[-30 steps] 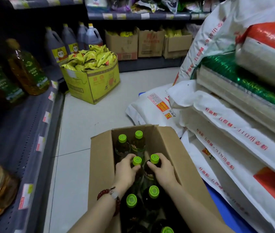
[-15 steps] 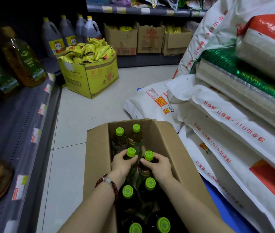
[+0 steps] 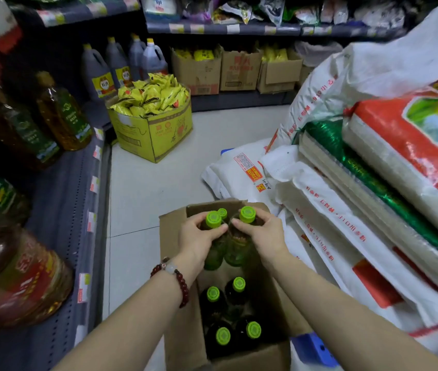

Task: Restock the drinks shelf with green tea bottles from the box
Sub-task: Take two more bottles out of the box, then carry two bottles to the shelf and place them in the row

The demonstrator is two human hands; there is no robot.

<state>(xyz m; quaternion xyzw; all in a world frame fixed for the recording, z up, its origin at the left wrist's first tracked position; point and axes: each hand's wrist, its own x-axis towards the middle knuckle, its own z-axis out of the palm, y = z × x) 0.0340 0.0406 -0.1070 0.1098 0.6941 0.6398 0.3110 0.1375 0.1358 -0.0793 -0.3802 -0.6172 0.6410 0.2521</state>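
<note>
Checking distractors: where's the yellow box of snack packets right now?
Head view, upper left of centre: the yellow box stands on the floor at the aisle's far end, beside the left shelf and in front of the dark jugs.

The bottles (image 3: 213, 253) are dark green with bright green caps (image 3: 247, 214). The box (image 3: 180, 303) is plain brown. A dark red bead bracelet (image 3: 177, 277) has one pale bead. The sacks (image 3: 327, 210) are white with red print.
</note>
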